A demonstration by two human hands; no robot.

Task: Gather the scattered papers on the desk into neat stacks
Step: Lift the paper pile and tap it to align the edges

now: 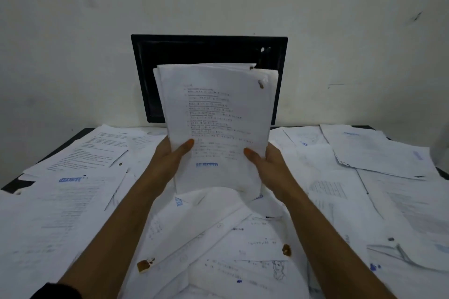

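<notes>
A thick stack of white papers (216, 114) stands upright in the middle of the view, its bottom edge resting on the loose sheets below. The top page carries printed lines and a blue "REJECTED" stamp. My left hand (173, 155) grips the stack's left edge, thumb on the front page. My right hand (264, 160) grips the right edge the same way. Scattered papers (80, 192) cover the dark desk (14, 183) on the left, on the right (379, 153) and in front of me (243, 245).
A black framed panel (209, 51) sits on the white wall behind the stack. Rusty staples or clips (144, 265) mark corners of some front sheets. The desk's dark edge shows at the far left and at the far right (443, 173).
</notes>
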